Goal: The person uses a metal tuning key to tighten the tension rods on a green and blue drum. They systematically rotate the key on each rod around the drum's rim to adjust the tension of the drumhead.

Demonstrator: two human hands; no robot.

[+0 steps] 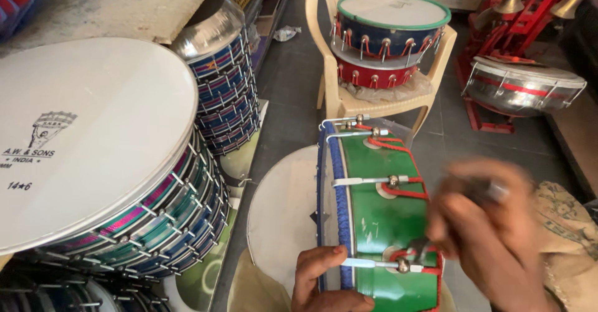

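green drum (374, 218) sits on its side low in the middle of the view, just ahead of the person, white skin facing left, blue-wrapped rim and metal tension rods running across the shell with red cord looped round them. left hand (324, 281) is down at the near rim, fingers curled together and pressing on the blue hoop right by the nearest rod. right hand (492, 237) is over the right end of the shell, blurred, fingers bunched round something small and metallic, i can't tell what, nor quite how tight the pinch is.

judging by the look: a thin shell, light enough for one hand to steady, stiff but glossy, so it would slip on the painted face. the skin looks like the fragile part; best kept off. the hoop and the rods look like the sure places to hold.

around it: a stack of striped drums (156, 225) at left with a big white drumhead (93, 131) on top, a plastic chair (374, 94) carrying two more drums beyond, a steel drum (523, 88) on a red stand at far right.
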